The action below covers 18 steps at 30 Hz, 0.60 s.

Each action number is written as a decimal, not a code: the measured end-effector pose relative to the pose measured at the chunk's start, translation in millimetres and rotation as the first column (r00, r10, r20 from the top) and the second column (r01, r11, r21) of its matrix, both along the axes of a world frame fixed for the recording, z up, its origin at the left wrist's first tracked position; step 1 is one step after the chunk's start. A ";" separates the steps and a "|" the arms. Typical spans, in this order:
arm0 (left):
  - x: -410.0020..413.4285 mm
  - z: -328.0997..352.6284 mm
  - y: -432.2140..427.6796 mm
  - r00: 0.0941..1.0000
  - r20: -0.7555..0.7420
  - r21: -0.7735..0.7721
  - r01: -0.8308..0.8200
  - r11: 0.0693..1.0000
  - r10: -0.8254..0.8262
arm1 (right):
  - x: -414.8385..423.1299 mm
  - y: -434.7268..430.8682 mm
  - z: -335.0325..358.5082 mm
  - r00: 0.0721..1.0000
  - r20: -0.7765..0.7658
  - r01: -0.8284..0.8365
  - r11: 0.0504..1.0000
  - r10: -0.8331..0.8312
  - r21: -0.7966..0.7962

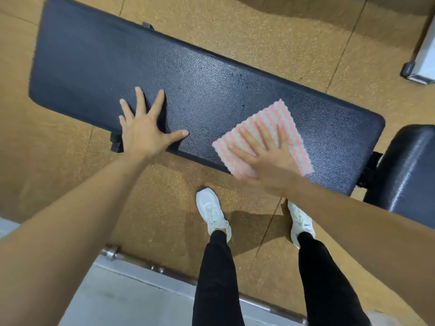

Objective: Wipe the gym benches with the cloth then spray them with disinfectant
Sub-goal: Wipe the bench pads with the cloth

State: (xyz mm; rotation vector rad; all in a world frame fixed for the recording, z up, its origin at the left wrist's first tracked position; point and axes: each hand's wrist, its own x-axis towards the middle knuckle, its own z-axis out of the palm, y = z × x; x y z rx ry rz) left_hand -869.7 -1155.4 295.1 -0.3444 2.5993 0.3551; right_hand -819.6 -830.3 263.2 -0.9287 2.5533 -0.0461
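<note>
We see a long black padded gym bench (200, 90) with a pebbled vinyl top lying slantwise over the tan speckled floor (259, 31); on its right part lies a square pink-and-white wavy-striped cloth (277, 118), spread flat, its near corner reaching the bench's near edge; our right hand (266, 156) presses flat on the cloth, fingers stretched over its middle, blurred; our left hand (143, 135) rests bare on the bench, fingers splayed wide, well apart from the cloth.
</note>
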 end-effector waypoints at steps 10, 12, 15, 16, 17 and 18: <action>-17.7 -1.3 -5.9 0.996 0.071 -0.033 0.061 0.998 -0.059 | -124.1 -69.9 9.3 0.907 -0.050 0.422 0.905 -0.419 0.059; -18.9 -1.6 -7.6 0.994 0.079 -0.046 0.083 0.996 -0.079 | -124.9 -74.0 9.8 0.910 -0.054 0.413 0.908 -0.411 0.063; -19.1 -2.1 -9.3 0.991 0.080 -0.033 0.110 0.993 -0.107 | -101.6 -72.8 8.8 0.931 -0.038 0.365 0.930 -0.364 0.035; -19.2 -1.9 -10.0 0.990 0.079 -0.033 0.117 0.993 -0.114 | -88.1 -74.3 6.9 0.942 -0.030 0.334 0.942 -0.333 0.025; -19.6 -1.6 -10.9 0.990 0.079 -0.035 0.120 0.992 -0.117 | -72.9 -76.8 4.8 0.954 -0.025 0.298 0.954 -0.298 0.024; -20.0 -1.5 -11.3 0.990 0.081 -0.037 0.122 0.992 -0.118 | -56.4 -79.6 2.0 0.964 -0.024 0.266 0.964 -0.265 0.028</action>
